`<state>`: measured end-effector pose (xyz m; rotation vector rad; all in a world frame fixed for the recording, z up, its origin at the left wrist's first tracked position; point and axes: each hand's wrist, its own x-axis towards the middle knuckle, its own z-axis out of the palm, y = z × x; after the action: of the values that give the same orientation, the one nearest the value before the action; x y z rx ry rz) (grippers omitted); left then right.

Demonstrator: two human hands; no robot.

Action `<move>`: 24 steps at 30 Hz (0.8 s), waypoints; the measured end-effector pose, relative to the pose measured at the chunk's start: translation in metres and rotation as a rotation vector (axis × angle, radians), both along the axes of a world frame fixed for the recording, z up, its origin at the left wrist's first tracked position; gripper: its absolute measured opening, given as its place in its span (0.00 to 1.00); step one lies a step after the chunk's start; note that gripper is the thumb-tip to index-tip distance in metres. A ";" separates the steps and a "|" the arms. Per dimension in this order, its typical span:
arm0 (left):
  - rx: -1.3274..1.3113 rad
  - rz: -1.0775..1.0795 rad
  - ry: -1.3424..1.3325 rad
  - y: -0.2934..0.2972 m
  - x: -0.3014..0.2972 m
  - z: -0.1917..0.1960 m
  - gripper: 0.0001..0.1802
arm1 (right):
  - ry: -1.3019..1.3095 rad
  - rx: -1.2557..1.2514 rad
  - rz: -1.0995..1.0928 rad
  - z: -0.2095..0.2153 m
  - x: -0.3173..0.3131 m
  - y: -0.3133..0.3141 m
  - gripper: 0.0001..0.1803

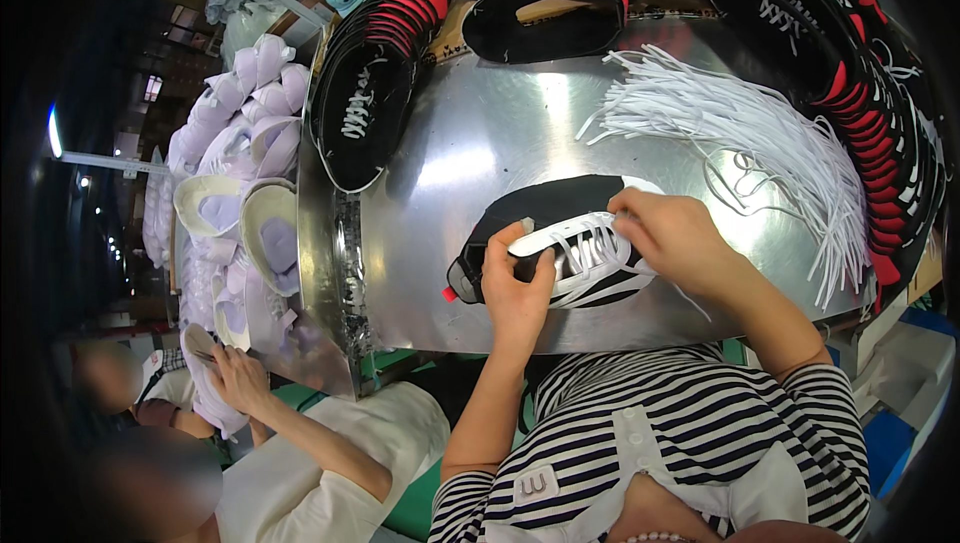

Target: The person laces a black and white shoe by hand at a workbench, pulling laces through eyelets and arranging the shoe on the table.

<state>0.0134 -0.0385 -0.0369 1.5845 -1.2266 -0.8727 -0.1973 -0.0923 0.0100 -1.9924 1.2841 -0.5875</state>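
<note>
A black and white shoe upper (540,197) lies flat on the metal table, its heel loop with a red tab to the left. A white shoelace (597,251) crisscrosses through its eyelets. My left hand (517,288) grips the upper near its collar, with the thumb and index finger on the white eyelet edge. At the other end of the lacing my right hand (680,238) has its fingers pinched together on the shoelace. A loose lace end trails below that hand onto the table.
A heap of white shoelaces (740,118) lies at the right of the metal table (420,233). Stacked black and red shoe uppers (365,93) line its far and right sides. Lilac shoe parts (270,233) pile up at left, beside a co-worker's hand (240,380).
</note>
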 end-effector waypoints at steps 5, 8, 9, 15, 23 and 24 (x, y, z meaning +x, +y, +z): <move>-0.064 -0.017 -0.140 -0.014 -0.009 -0.004 0.19 | -0.150 -0.131 -0.103 -0.044 -0.003 0.002 0.10; 0.066 -0.111 0.448 -0.014 -0.003 0.012 0.18 | -0.049 -0.182 -0.143 -0.052 0.000 -0.001 0.10; 0.072 -0.124 0.552 -0.015 -0.002 0.024 0.17 | -0.052 -0.205 -0.145 -0.056 0.002 -0.004 0.10; 0.093 -0.139 0.774 -0.012 0.024 0.023 0.17 | -0.233 -0.118 -0.148 -0.055 0.008 -0.020 0.11; 0.085 -0.101 -0.026 0.000 0.021 0.038 0.21 | -0.236 -0.206 0.031 -0.044 -0.001 0.013 0.16; 0.047 -0.113 -0.291 0.005 0.014 0.044 0.22 | -0.192 -0.262 0.062 -0.044 -0.004 0.018 0.16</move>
<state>0.0276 -0.0335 0.0071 1.7370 -1.5224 -0.7634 -0.2016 -0.0745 -0.0336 -2.1166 1.0696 -0.9334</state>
